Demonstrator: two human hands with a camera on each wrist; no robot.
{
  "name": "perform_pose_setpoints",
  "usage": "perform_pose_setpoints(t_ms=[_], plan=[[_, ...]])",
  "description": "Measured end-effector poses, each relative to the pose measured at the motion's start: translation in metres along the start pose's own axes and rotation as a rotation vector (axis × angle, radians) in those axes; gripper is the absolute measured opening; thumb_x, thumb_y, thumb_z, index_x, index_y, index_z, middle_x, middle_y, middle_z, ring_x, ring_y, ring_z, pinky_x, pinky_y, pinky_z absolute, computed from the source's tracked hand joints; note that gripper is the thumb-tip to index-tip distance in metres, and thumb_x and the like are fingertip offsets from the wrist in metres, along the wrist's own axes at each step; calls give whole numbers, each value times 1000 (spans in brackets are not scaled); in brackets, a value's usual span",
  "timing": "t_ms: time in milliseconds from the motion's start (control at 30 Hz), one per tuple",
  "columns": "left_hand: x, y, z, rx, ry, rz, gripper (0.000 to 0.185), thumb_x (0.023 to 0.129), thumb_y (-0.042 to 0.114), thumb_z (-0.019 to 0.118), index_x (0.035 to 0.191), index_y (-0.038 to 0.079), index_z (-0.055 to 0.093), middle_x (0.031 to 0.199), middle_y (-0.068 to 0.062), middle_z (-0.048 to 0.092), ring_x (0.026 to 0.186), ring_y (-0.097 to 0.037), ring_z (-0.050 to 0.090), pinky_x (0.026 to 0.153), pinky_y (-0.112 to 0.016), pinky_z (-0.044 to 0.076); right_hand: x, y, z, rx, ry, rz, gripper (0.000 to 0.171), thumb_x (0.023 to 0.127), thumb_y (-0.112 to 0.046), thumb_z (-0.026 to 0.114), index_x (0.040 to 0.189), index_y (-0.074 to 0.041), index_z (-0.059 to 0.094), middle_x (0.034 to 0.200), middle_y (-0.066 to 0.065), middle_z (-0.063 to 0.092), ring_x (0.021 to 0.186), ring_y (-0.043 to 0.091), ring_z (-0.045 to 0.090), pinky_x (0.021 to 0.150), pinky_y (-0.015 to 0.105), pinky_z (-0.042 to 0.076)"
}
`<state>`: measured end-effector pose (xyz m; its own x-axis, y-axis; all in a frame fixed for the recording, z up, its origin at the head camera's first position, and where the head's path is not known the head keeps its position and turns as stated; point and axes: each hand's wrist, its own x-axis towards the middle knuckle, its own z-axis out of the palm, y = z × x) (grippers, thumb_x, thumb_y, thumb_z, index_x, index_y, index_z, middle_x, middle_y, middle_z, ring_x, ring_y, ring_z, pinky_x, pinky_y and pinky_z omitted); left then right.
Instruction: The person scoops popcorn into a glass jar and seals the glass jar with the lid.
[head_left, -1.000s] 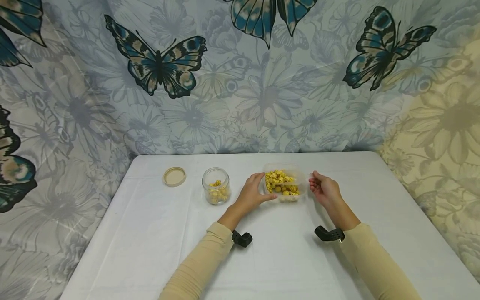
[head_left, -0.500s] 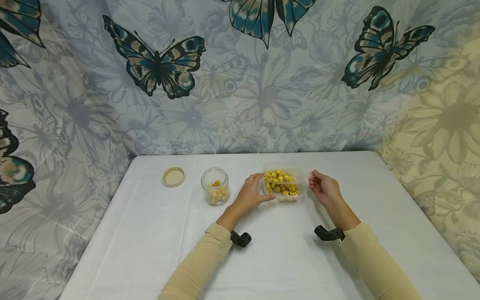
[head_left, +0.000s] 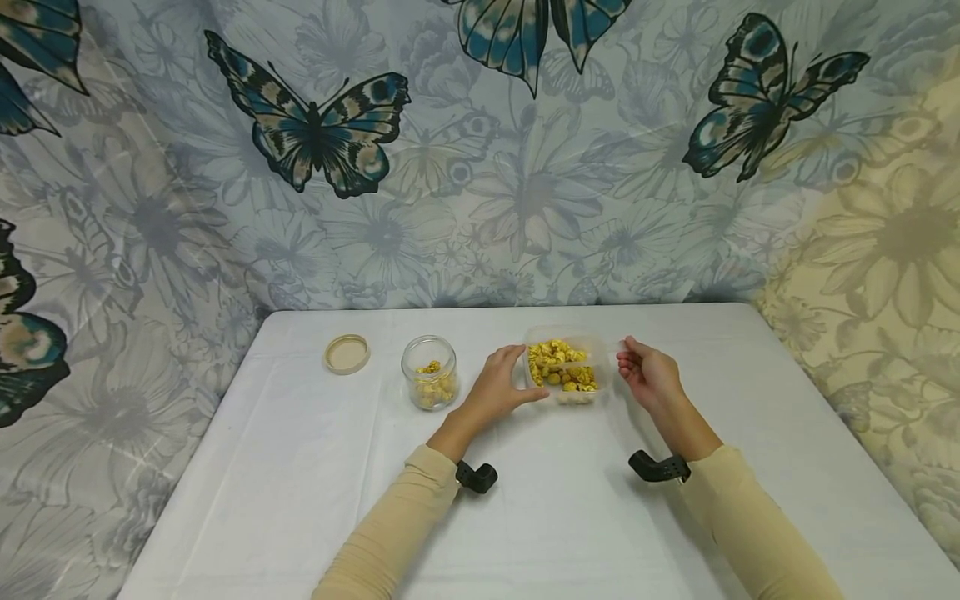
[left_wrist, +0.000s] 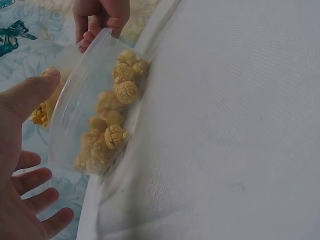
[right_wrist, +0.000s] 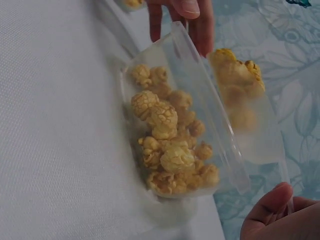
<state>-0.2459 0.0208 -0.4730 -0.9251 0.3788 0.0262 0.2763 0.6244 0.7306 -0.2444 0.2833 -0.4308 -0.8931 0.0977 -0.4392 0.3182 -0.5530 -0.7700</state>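
Toward the back of the table, a clear plastic tub holds yellow popcorn. My left hand is at the tub's left side, its thumb and spread fingers around the near left corner. In the left wrist view those fingers look loosely extended. My right hand, right of the tub, pinches the thin edge of a translucent plastic piece. Popcorn shows on or behind that piece; I cannot tell whether it is a scoop or a lid.
Left of the tub stands an open glass jar with some popcorn in the bottom. A round, gold-rimmed lid lies farther left on the white tablecloth. Butterfly-printed fabric hangs behind the table.
My left wrist and forearm have shifted slightly to the left. The right hand has hardly moved, and the tub, jar and lid stay in place.
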Motion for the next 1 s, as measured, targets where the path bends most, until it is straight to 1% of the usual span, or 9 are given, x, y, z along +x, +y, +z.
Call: perform_pose_setpoints(t_ms=[200,300,367,433,533,600,733,900,1000], plan=[[-1,2,-6,24,17,15,88,82,47,75,151,11,34,154,-10,36,144,-30,32,116,-47,35,-4,-2,6,-1,-14,-33,21,101,-16,51,83,-10,60,63,2,60,58,10,54,54,17,49],[-2,2,-10,23,15,15,89,83,47,75,152,10,33,155,-11,34,143,-30,33,115,-47,36,-6,-1,8,-2,-32,-62,19,100,-16,54,83,-9,61,64,1,60,59,10,54,54,17,49],[-3,3,-11,22,13,16,89,83,48,74,152,10,33,155,-11,34,144,-31,34,115,-48,36,-7,-1,8,23,-70,-82,19,99,-14,56,83,-7,62,64,3,60,58,11,55,54,18,50],[-4,4,-13,24,17,22,89,83,49,74,152,10,32,155,-11,33,144,-31,33,115,-48,36,-7,-1,9,20,-77,-94,19,99,-15,57,83,-7,62,64,3,61,58,11,55,54,17,50],[-5,5,-17,29,34,33,90,82,49,74,152,10,33,155,-12,33,145,-32,31,115,-49,35,-8,-1,12,8,-58,-94,20,99,-15,56,82,-7,63,64,3,61,58,10,55,54,17,51],[-6,6,-19,24,47,41,90,82,48,75,152,10,33,155,-12,33,145,-33,30,115,-50,34,-9,-3,15,-14,-31,-78,22,100,-16,53,82,-9,62,64,1,61,58,9,54,54,16,50],[-7,7,-24,23,58,59,89,83,48,74,152,10,32,155,-13,32,145,-33,29,115,-51,35,-11,-7,17,2,-52,-72,23,101,-15,52,82,-8,63,63,2,62,56,10,56,53,17,50],[-8,12,-31,77,79,81,90,82,51,74,151,9,34,155,-13,31,146,-31,28,117,-49,33,-12,-15,19,24,-94,-106,22,102,-14,50,85,-8,63,62,3,63,55,11,57,53,18,50],[-9,16,-36,94,104,93,90,81,49,76,149,7,36,154,-15,33,146,-32,28,118,-49,30,-12,-18,22,36,-114,-114,21,101,-14,50,86,-7,63,63,3,64,55,11,57,53,18,51]])
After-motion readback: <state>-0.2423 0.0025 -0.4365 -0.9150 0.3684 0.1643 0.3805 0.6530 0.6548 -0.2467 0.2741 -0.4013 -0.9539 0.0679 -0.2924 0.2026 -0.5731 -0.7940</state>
